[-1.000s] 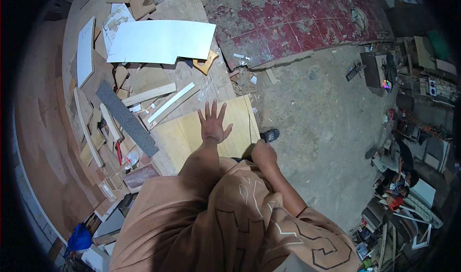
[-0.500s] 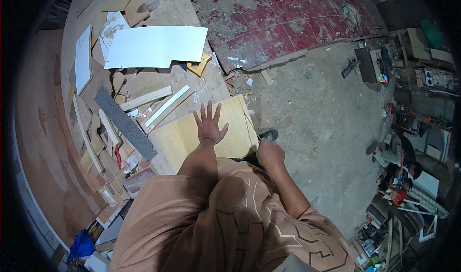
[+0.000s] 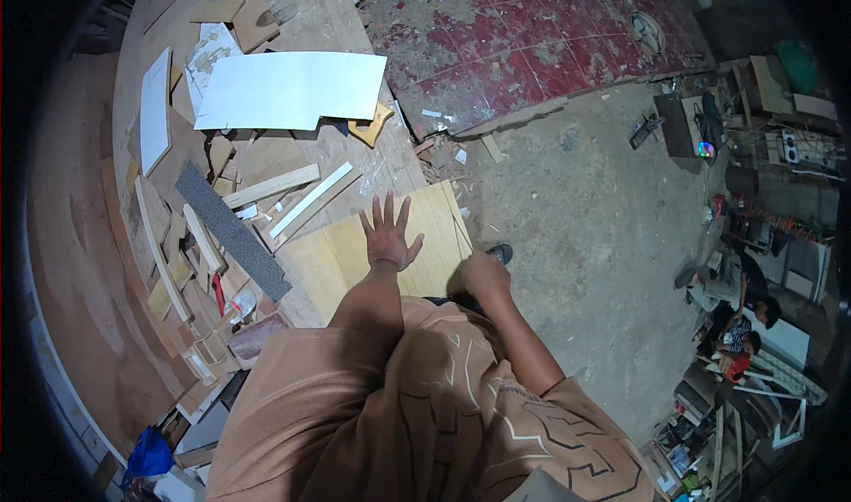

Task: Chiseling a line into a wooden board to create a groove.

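Observation:
A pale yellow wooden board [image 3: 341, 254] lies over the near right edge of the workbench. My left hand [image 3: 388, 239] rests flat on it, fingers spread, holding nothing. A thin dark line runs along the board near its right edge, splitting off a narrow strip [image 3: 457, 214]. At the lower end of that line my right hand [image 3: 486, 276] is closed in a fist beside the board's edge. Whatever it grips is hidden below the hand.
The workbench [image 3: 319, 15] holds a white panel [image 3: 288, 90], a yellow tool handle [image 3: 372, 128], a grey strip [image 3: 230, 227] and several wood offcuts. Concrete floor [image 3: 585, 236] lies to the right, near a raised red tiled floor [image 3: 532, 41]. Other people [image 3: 740, 316] sit far right.
My right hand has moved left and slightly forward, closer to the board's edge. My left hand stays flat on the board.

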A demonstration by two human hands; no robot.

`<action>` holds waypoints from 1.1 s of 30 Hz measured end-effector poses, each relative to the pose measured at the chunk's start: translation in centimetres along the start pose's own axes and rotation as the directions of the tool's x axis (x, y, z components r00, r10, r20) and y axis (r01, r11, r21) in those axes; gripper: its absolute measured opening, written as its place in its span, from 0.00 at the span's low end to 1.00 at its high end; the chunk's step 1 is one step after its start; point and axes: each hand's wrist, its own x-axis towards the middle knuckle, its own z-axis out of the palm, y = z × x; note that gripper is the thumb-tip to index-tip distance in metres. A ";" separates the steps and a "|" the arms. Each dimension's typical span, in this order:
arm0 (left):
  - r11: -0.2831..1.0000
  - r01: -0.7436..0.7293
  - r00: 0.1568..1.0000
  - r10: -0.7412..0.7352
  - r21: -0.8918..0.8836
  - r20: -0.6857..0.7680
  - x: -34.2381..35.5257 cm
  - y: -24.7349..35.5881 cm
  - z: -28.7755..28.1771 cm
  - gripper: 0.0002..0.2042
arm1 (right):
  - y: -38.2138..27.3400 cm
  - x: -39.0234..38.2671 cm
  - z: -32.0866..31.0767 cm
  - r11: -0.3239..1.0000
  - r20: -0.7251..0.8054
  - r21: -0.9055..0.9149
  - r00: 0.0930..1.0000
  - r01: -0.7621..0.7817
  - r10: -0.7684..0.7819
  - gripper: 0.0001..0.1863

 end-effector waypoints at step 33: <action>0.999 -0.051 0.988 0.052 0.010 -0.145 -0.7 -0.1 1.0 0.44 | -1.3 7.3 3.3 0.988 -0.202 0.057 0.971 0.144 -0.129 0.19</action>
